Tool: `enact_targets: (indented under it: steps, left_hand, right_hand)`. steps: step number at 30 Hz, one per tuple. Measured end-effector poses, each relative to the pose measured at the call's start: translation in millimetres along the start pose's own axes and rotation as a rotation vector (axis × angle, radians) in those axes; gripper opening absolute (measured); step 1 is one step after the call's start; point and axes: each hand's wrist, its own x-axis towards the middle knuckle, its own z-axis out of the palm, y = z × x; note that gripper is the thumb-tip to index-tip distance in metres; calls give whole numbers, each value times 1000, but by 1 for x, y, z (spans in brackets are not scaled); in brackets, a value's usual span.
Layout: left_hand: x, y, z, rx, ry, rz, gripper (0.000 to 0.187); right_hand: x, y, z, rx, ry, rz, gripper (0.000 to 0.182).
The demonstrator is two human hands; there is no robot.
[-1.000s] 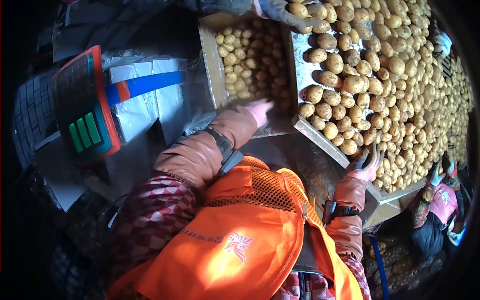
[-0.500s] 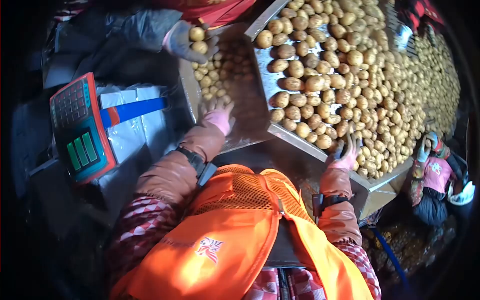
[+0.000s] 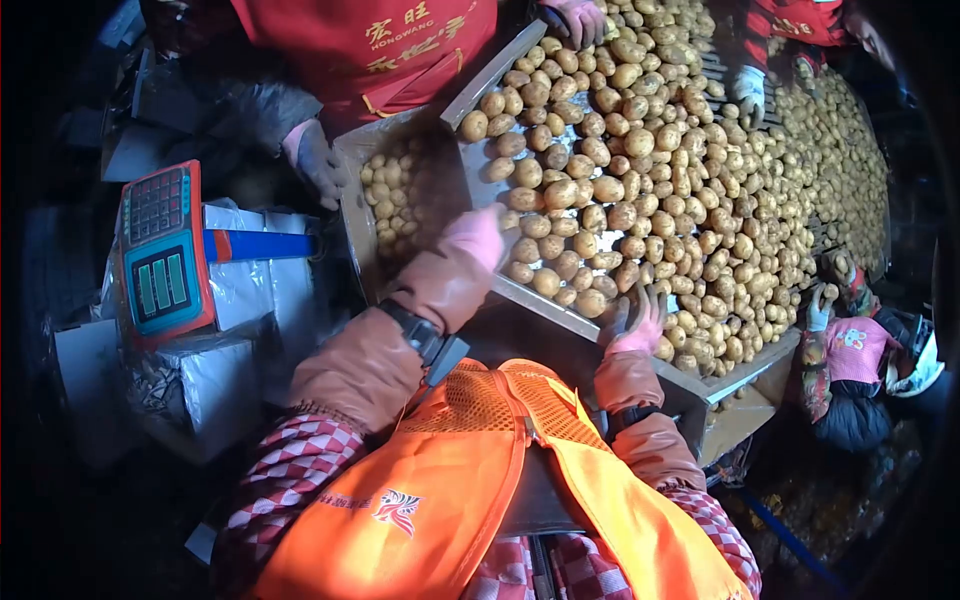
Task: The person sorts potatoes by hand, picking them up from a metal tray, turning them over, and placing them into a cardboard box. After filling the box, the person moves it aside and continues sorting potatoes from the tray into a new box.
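My left hand (image 3: 476, 238), in a pink glove, reaches across the near left edge of the metal sorting table (image 3: 545, 300). It is beside the nearest potatoes (image 3: 530, 225); its fingers are blurred and partly hidden, so a grip cannot be made out. At the table's front rim, my right hand (image 3: 638, 322), in a pink and grey glove, has its fingers apart against the potatoes. Left of the table, a box-like chute (image 3: 350, 215) has smaller potatoes (image 3: 393, 195) inside.
A red-framed scale display (image 3: 165, 250) stands at left above white wrapped boxes (image 3: 245, 280). Across the table, a co-worker in a red apron (image 3: 380, 50) has gloved hands at the chute and table rim. Other workers are at the far right.
My left hand has moved from the chute to the sorting table's edge. The co-worker's hand that held potatoes over the chute is now at its outer side without them. The view has shifted.
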Motion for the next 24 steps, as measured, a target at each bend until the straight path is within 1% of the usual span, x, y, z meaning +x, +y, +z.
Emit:
enact_targets:
  steps: [1, 2, 4, 6, 8, 9, 10, 12, 14, 16, 17, 18, 20, 21, 22, 23, 24]
  left_hand:
    - [-12, 9, -21, 27, -27, -3, 36]
    - [-22, 7, -30, 22, 33, -48, 40]
    - [-49, -13, -37, 329, 410, 114, 52]
    - [-68, -16, -41, 540, 619, 260, 43]
    - [-66, -15, -24, 357, 405, 354, 29]
    - [-62, -7, -14, 408, 416, 459, 17]
    - [-67, 25, -15, 424, 332, 373, 19]
    - [-54, 55, 2, 612, 86, 183, 22]
    - [-35, 56, 26, 663, 40, 102, 25]
    - [-28, 60, 32, 671, -2, 18, 27]
    - [-29, 52, 31, 647, 28, 96, 26]
    - [-36, 55, 21, 575, 0, 78, 32]
    - [-58, 45, 6, 490, 216, 204, 46]
    - [-60, 31, -5, 536, 319, 190, 55]
    - [-62, 19, -15, 581, 423, 173, 65]
    - [-67, 12, -19, 646, 546, 122, 73]
    - [-69, 10, -21, 624, 534, 23, 71]
  right_hand:
    - [-1, 7, 4, 30, 0, -12, 50]
    - [-2, 15, 6, 62, -1, -21, 53]
    - [-1, 16, -1, 111, -58, -3, 56]
    - [0, 19, -6, 160, -100, -12, 58]
    - [2, 23, -7, 198, -117, -34, 60]
    - [3, 23, -11, 206, -112, -55, 61]
    - [4, 24, -12, 240, -99, -69, 61]
    - [3, 30, -15, 304, -84, -95, 61]
    - [7, 36, -17, 331, -76, -116, 59]
    - [7, 39, -21, 355, -83, -118, 56]
    - [8, 40, -22, 366, -43, -132, 52]
    - [8, 45, -22, 431, -60, -90, 50]
    - [8, 58, -20, 565, -84, -4, 47]
    - [5, 62, -20, 684, -67, 86, 42]
    - [9, 58, -34, 675, -100, 147, 40]
    - [15, 52, -45, 677, -59, 163, 39]
    - [20, 46, -49, 678, -21, 175, 38]
